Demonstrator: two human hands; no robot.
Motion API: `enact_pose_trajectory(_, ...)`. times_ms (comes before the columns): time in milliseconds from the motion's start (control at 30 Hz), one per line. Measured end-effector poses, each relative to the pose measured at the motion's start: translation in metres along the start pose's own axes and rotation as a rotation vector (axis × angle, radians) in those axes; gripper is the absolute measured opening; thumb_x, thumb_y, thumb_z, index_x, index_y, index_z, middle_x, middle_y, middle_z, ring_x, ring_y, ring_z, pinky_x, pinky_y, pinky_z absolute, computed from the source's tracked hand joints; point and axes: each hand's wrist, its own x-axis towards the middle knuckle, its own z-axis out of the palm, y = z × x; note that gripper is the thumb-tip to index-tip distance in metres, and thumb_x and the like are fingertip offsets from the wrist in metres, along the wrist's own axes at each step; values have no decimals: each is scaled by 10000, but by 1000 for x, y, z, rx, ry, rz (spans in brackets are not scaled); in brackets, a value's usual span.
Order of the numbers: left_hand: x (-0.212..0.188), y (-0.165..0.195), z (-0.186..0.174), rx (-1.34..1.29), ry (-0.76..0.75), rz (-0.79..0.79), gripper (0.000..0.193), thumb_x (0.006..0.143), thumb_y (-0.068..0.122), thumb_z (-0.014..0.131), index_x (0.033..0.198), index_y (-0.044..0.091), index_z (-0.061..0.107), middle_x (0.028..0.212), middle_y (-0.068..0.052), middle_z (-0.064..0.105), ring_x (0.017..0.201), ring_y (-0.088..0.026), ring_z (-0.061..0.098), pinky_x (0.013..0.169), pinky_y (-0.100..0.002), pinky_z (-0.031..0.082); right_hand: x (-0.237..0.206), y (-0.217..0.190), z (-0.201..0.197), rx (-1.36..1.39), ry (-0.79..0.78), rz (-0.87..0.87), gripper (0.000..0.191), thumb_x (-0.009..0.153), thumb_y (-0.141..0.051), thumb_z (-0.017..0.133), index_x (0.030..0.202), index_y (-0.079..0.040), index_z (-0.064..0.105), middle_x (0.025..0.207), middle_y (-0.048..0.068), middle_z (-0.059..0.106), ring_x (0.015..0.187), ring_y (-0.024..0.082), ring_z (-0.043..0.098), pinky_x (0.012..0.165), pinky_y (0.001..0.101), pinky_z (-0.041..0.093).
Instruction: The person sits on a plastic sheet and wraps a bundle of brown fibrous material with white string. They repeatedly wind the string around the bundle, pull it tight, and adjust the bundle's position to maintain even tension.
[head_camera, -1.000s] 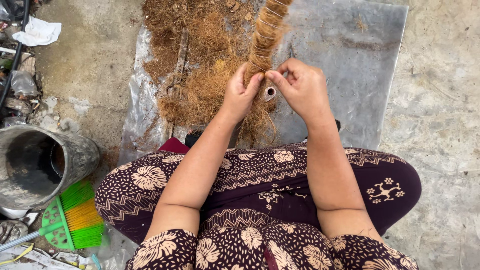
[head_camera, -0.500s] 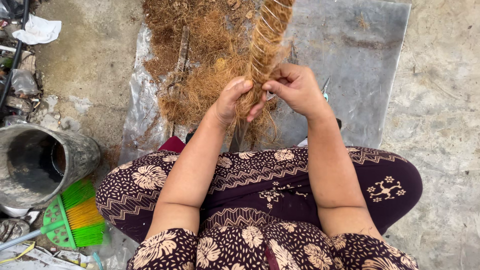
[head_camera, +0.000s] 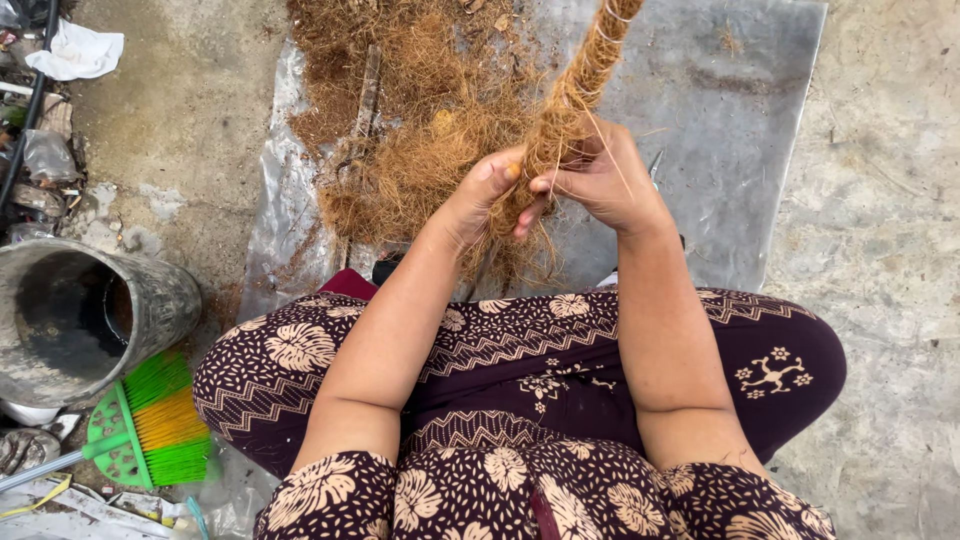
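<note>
A thick brown rope of coconut fibre (head_camera: 580, 80), bound with thin pale thread, runs from the top of the view down to my hands. My left hand (head_camera: 482, 196) grips its frayed lower end from the left. My right hand (head_camera: 600, 176) closes on the same end from the right, fingers pinching the fibre and thread. Loose strands hang below both hands over my lap. A heap of loose brown fibre (head_camera: 410, 120) lies just beyond my left hand on a grey plastic sheet (head_camera: 720, 130).
A dirty grey bucket (head_camera: 80, 320) lies on its side at the left, with a green and orange hand broom (head_camera: 150, 425) below it. A white cloth (head_camera: 75, 52) and scraps lie at the top left. Concrete floor (head_camera: 890, 200) surrounds the sheet.
My hands have shifted slightly up the rope's end and closed tighter on the fibre. A small round spool seen between my fingers a second ago is now hidden.
</note>
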Motion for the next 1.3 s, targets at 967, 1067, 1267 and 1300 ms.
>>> enact_pose_trajectory(967,15,-16,6,258,372,411,366,1132,263,517,1392,7,505,1048,-88,680,802,-128,618,705,-264,531,7,5,-8,-612,281,-55,484,1028,-231,726,633,-61,503,560,-60,456,549,34,386,483,264,321)
enact_pose_trajectory(1067,9,-9,9,85,229,337,408,1118,308,495,1408,21,497,970,-111,668,739,-163,632,677,-281,541,7,8,-17,-515,211,-7,432,1018,-233,720,651,-75,557,565,-68,479,548,23,418,488,242,342)
enact_pose_trajectory(1267,-1,-2,5,-132,24,37,425,1123,385,435,1313,19,541,852,-137,643,636,-198,606,565,-298,515,5,3,-17,-234,55,-53,282,931,-107,818,1120,13,646,927,7,656,767,54,561,641,237,440)
enact_pose_trajectory(1300,0,-4,3,-155,-27,32,441,1140,410,429,1266,8,560,842,-137,636,639,-205,604,573,-312,518,5,1,-14,-186,35,-30,346,919,-106,818,1172,20,620,989,28,670,777,72,603,661,252,499)
